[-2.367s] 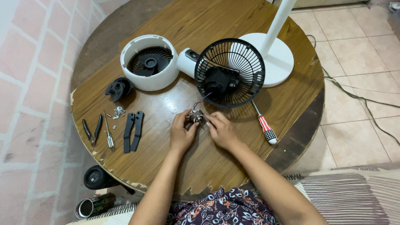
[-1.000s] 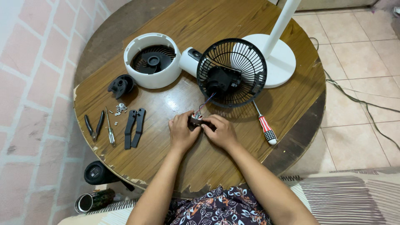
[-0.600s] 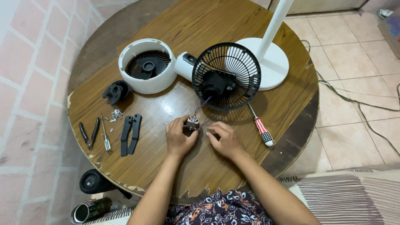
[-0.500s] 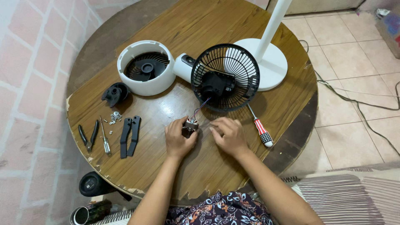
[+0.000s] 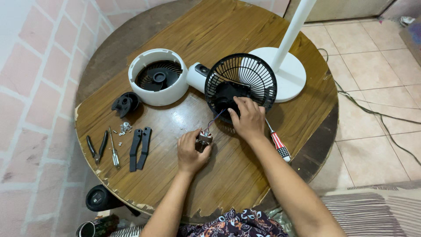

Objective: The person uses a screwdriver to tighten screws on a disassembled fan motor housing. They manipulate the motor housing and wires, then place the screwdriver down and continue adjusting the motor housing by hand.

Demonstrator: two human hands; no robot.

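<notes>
1. A small motor (image 5: pixel 204 139) is gripped in the left hand (image 5: pixel 191 152), just below and left of the fan grille (image 5: pixel 241 85).
2. The grille's lower edge is touched by the right hand (image 5: pixel 247 119); nothing is clasped.
3. Thin wires (image 5: pixel 215 119) are stretched from motor up-right to grille.
4. Counted: one motor, one grille, two screwdrivers (image 5: pixel 277 142), two pliers (image 5: pixel 139 148).

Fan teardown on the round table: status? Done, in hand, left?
Done: white housing with blades and black hub lie apart, screws piled by the pliers. In hand: left hand holds the small motor, wired to the black grille, which the right hand touches. Left: motor's wires remain attached.
</notes>
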